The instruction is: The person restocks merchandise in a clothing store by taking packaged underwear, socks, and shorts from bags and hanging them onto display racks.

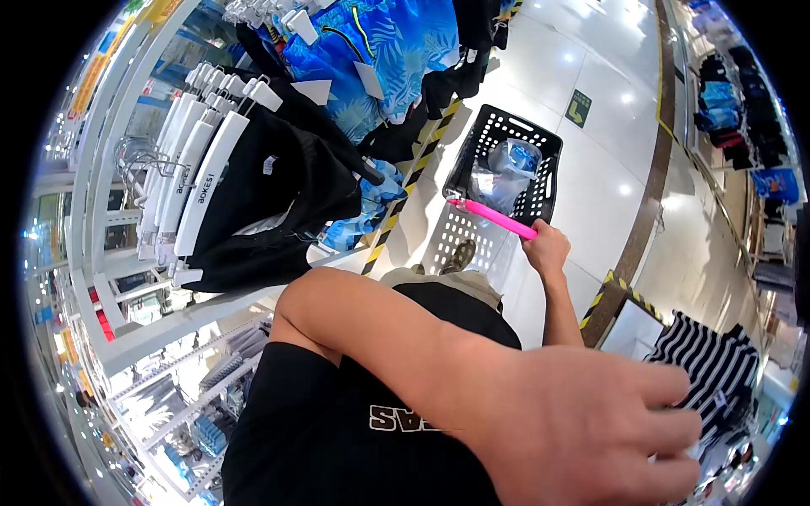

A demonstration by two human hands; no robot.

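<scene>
In the head view, my right hand (548, 248) is wrapped round the pink handle (498, 217) of a black shopping basket (462, 160) with square holes. The basket is on the tiled floor ahead of my feet. Inside it lie clear plastic packages (499, 184), one with something blue in it. My left arm crosses in front of my body, and my left hand (603, 426) is raised very close to the camera, back side up. Its fingers are bent but apart, their tips out of sight, and no object shows in it.
On my left, a white rack (93, 278) carries black garments (278, 177) on white hangers and blue leaf-print shorts (380, 51). Yellow-black tape (413, 181) edges its base. A striped shirt (704, 363) lies at right. Tiled aisle floor (607, 156) stretches ahead.
</scene>
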